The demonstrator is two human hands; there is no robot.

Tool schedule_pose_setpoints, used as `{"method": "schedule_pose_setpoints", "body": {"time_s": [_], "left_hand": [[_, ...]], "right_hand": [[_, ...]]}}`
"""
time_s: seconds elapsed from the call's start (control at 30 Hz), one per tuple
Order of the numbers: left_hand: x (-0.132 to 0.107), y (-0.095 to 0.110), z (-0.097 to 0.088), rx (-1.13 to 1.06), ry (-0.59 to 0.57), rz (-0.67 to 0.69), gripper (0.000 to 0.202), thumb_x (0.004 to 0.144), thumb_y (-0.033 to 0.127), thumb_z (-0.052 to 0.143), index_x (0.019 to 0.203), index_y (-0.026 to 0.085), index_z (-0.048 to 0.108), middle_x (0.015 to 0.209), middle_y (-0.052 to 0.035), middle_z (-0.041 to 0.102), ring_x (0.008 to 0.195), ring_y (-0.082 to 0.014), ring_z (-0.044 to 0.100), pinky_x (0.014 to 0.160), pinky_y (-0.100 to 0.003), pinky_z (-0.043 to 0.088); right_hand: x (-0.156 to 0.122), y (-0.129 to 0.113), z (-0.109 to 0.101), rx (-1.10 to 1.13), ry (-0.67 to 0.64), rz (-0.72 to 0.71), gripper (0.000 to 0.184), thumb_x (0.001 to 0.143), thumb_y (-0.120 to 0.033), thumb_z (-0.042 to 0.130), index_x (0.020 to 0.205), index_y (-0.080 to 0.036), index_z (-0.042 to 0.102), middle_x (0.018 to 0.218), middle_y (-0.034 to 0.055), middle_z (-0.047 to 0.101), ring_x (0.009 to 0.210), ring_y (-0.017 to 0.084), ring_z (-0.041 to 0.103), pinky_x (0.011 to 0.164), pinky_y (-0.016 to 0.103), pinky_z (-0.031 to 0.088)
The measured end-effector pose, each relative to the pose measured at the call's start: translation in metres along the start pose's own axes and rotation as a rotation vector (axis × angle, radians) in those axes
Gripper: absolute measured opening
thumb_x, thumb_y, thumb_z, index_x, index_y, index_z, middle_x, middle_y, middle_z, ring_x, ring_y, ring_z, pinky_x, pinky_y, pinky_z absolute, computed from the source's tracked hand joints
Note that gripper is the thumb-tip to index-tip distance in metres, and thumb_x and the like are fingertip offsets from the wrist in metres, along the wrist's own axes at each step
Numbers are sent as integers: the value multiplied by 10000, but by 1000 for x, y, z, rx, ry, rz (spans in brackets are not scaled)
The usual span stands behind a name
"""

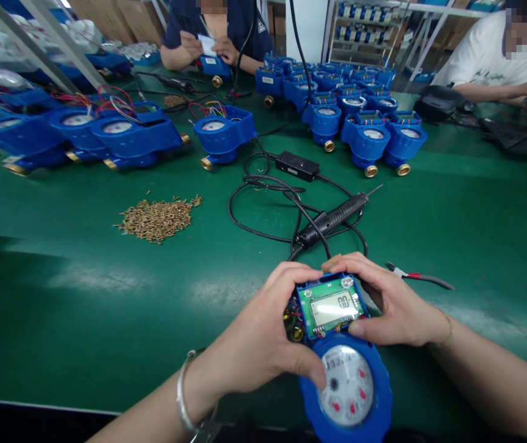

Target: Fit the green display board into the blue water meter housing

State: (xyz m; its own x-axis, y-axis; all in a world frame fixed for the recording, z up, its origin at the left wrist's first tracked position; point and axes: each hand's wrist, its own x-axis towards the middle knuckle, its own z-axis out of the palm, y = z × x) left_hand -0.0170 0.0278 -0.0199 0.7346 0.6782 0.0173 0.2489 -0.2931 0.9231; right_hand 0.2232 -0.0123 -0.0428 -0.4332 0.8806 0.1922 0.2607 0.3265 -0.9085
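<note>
**Circuit board seated, cover not yet on**

Both your hands are clamped around the blue plastic water meter with the round white dial [346, 384] at the near edge of the green work mat [83, 295]. Your left hand [263, 332] grips its left side, thumb lying across the dial rim; your right hand [395, 304] holds the right side, fingers curled over the top. Between them the green circuit board with its grey LCD [332, 306] sits in the open housing — display lit, coloured wires showing at the left edge. I judge the board to be placed but not yet closed up: no lid is over it.

Just beyond lie the black electric screwdriver with its looped cable [332, 218] and red-handled cutters [417, 277], both untouched. Left of them, a heap of small brass screws [159, 218]. Farther back stand open meters with loose wiring [120, 132] and a cluster of blue meters [364, 120] — where other people sit working.
</note>
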Motion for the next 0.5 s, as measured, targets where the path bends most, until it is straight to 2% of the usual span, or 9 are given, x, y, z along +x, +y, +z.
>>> {"method": "schedule_pose_setpoints", "body": {"time_s": [0.07,0.13,0.17,0.27,0.4,0.5], "left_hand": [[-1,-2,-3,-34,-45,35,672,773,646,619,1332,323,435,1323,-46,454,1245,-227,463,1059,-349,390],[-3,-3,-4,-45,-51,44,463,938,512,476,1350,308,431,1339,-50,462,1277,-201,442,1081,-331,369],[-3,-3,-3,-43,-45,41,402,973,434,446,1353,306,434,1343,-47,469,1286,-190,437,1090,-324,361],[-4,-3,-1,-67,-23,12,366,974,326,472,1339,303,470,1343,-39,501,1284,-193,456,1097,-335,364],[-5,-4,3,-254,24,-149,472,892,382,610,1332,273,478,1334,-68,544,1228,-251,529,1041,-400,439],[-7,-3,8,-442,74,-280,521,840,406,673,1298,259,475,1289,-72,575,1168,-257,572,962,-383,493]], "right_hand": [[0,-1,-1,3,-10,6,600,786,-403,742,1315,-277,488,1303,50,530,1223,237,477,1051,390,402],[0,-1,-2,6,-14,11,592,792,-405,735,1314,-273,488,1301,51,529,1220,238,477,1050,391,404],[0,-2,-2,5,-16,13,589,795,-405,732,1315,-272,488,1302,53,526,1223,241,474,1054,395,401],[-2,-1,-2,1,-18,22,587,804,-400,723,1323,-277,478,1313,59,513,1245,254,456,1077,418,380],[-5,2,1,43,-19,56,601,814,-406,711,1344,-297,449,1333,70,480,1274,275,430,1084,440,387],[-9,4,4,91,-34,86,607,828,-411,696,1360,-326,416,1352,66,443,1300,277,405,1093,438,388]]}}
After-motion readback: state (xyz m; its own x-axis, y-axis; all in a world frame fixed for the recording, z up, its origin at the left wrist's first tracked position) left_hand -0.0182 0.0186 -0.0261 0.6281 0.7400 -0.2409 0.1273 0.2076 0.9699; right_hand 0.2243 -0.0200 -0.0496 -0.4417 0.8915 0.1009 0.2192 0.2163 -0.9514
